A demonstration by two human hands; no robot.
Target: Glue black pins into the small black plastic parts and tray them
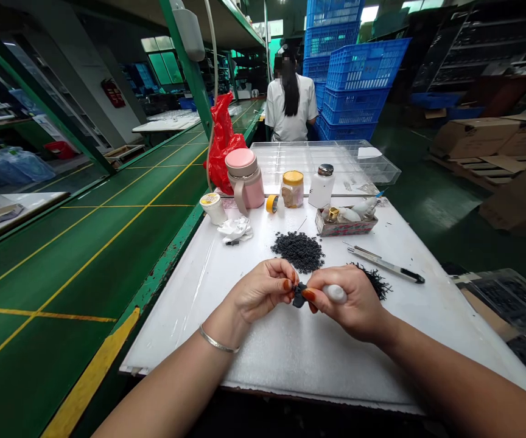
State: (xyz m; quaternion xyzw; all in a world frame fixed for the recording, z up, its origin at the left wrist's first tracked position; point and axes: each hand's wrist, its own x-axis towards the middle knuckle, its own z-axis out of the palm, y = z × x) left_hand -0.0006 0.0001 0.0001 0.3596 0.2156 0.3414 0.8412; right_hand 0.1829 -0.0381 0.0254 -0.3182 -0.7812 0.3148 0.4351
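My left hand (263, 289) and my right hand (352, 301) meet over the white table (290, 347), fingers pinched together. Between the fingertips sits a small black part (298, 295). A white finger cot (336, 294) covers one finger of my right hand. Just beyond the hands lies a heap of small black parts (298, 250), and a second spiky black bunch (377, 281) shows behind my right hand. A silver bangle (217, 344) circles my left wrist.
At the table's far side stand a pink mug (245, 179), a yellow-lidded jar (293, 188), a white bottle (322, 185), tape, a small tray (345, 222), clear trays (318, 158). A pen-like tool (386, 264) lies right. A person (290, 100) stands beyond, by blue crates (354, 79).
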